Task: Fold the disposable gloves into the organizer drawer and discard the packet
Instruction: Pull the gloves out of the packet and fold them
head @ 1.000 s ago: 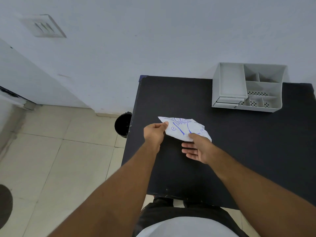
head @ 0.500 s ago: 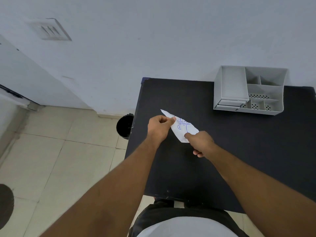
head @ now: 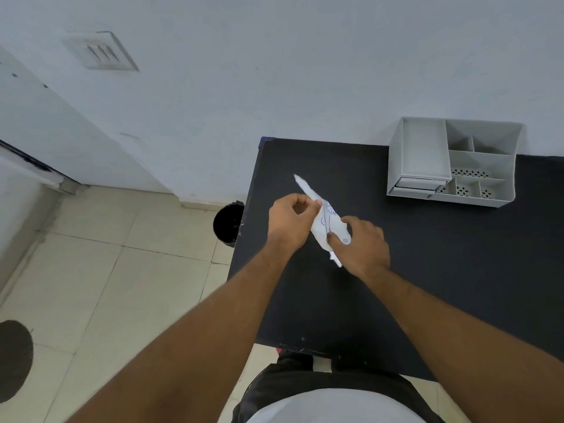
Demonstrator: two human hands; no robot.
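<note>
A white glove packet (head: 324, 217) with blue print is held above the black table (head: 427, 270), folded narrow and running diagonally. My left hand (head: 291, 221) pinches its upper left part between thumb and fingers. My right hand (head: 361, 247) grips its lower right end, thumb on top. The grey organizer (head: 451, 161) stands at the table's back right, its small drawer (head: 416, 187) at the lower left of its front looking pushed in. No loose gloves show.
A black waste bin (head: 229, 222) stands on the tiled floor just left of the table's left edge. A white wall rises behind the table. A dark round shape (head: 13, 358) lies on the floor at far left.
The packet has gone from lying spread flat on the table to being folded narrow and lifted between both hands. My right hand shifted from flat on the table to gripping the packet's end.
</note>
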